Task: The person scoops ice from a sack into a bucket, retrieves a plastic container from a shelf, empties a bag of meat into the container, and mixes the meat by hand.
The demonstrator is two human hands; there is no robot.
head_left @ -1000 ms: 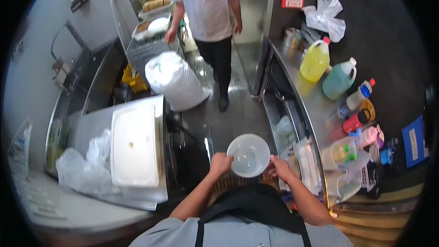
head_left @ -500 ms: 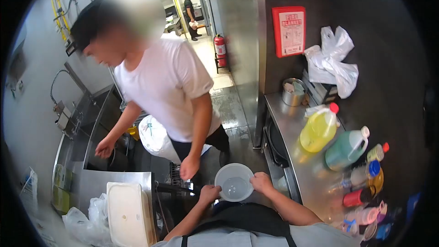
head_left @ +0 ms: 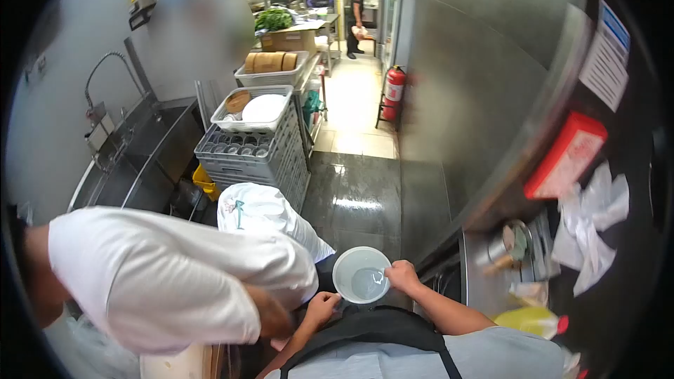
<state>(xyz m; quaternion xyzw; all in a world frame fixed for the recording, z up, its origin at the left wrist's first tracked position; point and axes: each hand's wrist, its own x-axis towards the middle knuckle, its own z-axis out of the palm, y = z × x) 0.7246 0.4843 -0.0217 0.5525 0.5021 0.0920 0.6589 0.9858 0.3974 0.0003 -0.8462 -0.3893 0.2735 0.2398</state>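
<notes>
A round white plastic tub point(head_left: 361, 275) with some clear liquid in its bottom is held in front of my waist. My right hand point(head_left: 402, 277) grips its rim on the right side, fingers closed. At the lower left of the rim, my left hand point(head_left: 323, 307) is closed on the edge. The tub tilts slightly, and the liquid lies toward its right side. Close to my left forearm is the arm of a co-worker in a white shirt point(head_left: 168, 274).
A stuffed white sack point(head_left: 261, 214) stands on the wet floor ahead, beside stacked grey glass racks point(head_left: 246, 151). A steel sink point(head_left: 165, 123) is at left. Along the right run a steel wall point(head_left: 484, 49) and counter point(head_left: 484, 267). A fire extinguisher point(head_left: 392, 95) and another person point(head_left: 356, 17) are farther ahead.
My view has turned right and advanced toward the passage. The co-worker has passed to the lower left, uncovering the racks. Both hands still hold the tub.
</notes>
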